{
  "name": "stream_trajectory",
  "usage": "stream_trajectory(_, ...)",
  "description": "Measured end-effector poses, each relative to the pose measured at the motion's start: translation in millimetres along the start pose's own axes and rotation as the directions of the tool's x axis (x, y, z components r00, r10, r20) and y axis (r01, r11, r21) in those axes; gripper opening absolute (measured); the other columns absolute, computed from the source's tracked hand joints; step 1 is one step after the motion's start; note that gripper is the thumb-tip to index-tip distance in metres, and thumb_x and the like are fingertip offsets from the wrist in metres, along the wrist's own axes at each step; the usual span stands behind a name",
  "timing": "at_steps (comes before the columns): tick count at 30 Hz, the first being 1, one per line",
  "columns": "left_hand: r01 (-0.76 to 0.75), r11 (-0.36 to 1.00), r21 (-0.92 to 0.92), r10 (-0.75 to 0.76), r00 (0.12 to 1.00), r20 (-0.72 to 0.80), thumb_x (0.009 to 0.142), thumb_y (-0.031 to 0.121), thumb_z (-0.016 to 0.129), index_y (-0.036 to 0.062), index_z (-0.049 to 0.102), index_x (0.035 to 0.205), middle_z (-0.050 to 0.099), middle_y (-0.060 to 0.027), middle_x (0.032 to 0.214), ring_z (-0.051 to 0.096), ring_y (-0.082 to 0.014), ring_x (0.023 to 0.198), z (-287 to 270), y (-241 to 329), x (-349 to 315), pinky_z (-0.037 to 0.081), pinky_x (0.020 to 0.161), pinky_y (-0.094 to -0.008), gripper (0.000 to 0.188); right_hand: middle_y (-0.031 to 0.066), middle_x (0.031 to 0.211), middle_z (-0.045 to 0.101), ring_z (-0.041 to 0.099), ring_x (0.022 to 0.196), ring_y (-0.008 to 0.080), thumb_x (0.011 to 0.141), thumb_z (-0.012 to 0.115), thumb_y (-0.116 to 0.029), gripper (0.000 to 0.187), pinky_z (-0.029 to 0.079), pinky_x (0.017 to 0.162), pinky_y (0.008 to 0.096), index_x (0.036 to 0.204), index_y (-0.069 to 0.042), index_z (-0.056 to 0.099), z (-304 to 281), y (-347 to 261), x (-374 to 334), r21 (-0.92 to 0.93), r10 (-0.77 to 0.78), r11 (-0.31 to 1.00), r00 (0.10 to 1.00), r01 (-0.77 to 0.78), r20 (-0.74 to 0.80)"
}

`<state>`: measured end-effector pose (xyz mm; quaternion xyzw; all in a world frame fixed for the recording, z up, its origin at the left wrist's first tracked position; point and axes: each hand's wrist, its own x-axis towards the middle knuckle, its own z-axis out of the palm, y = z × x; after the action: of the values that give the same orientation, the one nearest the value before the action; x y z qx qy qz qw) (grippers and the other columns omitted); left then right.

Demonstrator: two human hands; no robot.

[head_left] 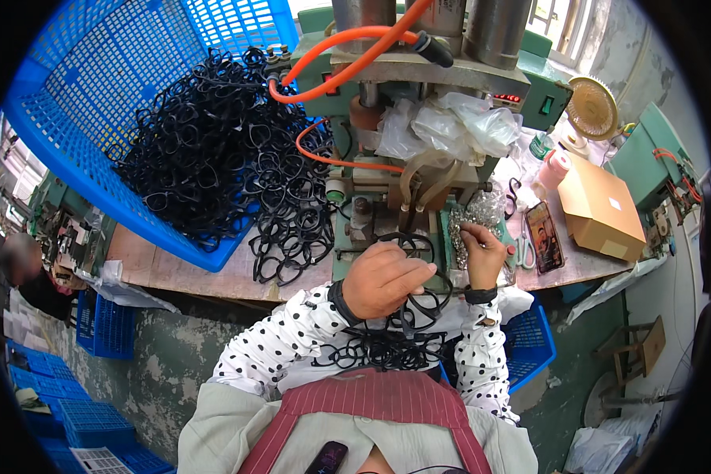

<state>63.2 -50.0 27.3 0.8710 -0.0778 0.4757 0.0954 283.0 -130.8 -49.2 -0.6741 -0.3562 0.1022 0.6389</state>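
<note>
My left hand [383, 283] is closed around a black eyeglass frame [441, 304], just in front of the green press machine [361, 220]. Parts of that frame are hidden under the fingers. My right hand [483, 254] is at a heap of small metal pieces [459, 237] beside the press, fingertips pinched together. Whatever is between those fingertips is too small to make out. More black frames [379, 349] lie in my lap, below the left hand. A big pile of black eyeglass frames [201, 150] fills part of a blue plastic basket [146, 207] and spills onto the table.
Orange air hoses [336, 38] and clear plastic bags [450, 125] hang at the press. On the right are scissors [524, 251], a phone [544, 237], a cardboard box [600, 207] and a small fan [591, 108]. Another blue basket [532, 341] stands below the table.
</note>
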Motion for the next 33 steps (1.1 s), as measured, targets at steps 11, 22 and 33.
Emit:
stream_trajectory(11, -0.061, 0.998, -0.019, 0.061, 0.998, 0.022, 0.080, 0.013, 0.070, 0.0041, 0.062, 0.115, 0.065, -0.0051, 0.100, 0.061, -0.0197, 0.078, -21.6, 32.2, 8.2, 0.049, 0.081, -0.0382, 0.037, 0.0064, 0.085, 0.064, 0.058, 0.075, 0.0135, 0.079, 0.073, 0.001, 0.011, 0.046, 0.071, 0.0250, 0.090, -0.001, 0.071, 39.6, -78.1, -26.5, 0.276, -0.152, 0.950, 0.988, 0.144, 0.007)
stream_trajectory(22, 0.636, 0.754, -0.165, -0.653, 0.698, -0.296, 0.101, 0.016, 0.052, -0.0017, 0.061, 0.116, 0.068, -0.0070, 0.086, 0.059, -0.0094, 0.071, -68.6, -12.5, 39.6, 0.047, 0.065, -0.0216, 0.025, 0.0076, 0.083, 0.060, 0.062, 0.079, 0.0198, 0.068, 0.081, -0.003, 0.032, 0.049, 0.075, 0.0303, 0.096, -0.001, 0.064, 66.5, -94.1, -32.7, 0.161, -0.167, 0.972, 0.985, 0.173, -0.050)
stream_trajectory(33, 0.574, 0.796, -0.189, -0.604, 0.736, -0.305, 0.097, 0.013, 0.057, -0.0011, 0.062, 0.106, 0.064, -0.0085, 0.081, 0.060, -0.0193, 0.073, -67.3, -25.2, 26.7, 0.047, 0.067, -0.0277, 0.018, 0.0091, 0.086, 0.065, 0.063, 0.078, 0.0127, 0.072, 0.076, 0.005, 0.046, 0.052, 0.072, 0.0259, 0.111, 0.004, 0.051, 76.5, -83.2, -30.2, 0.370, -0.140, 0.917, 0.989, 0.149, -0.052)
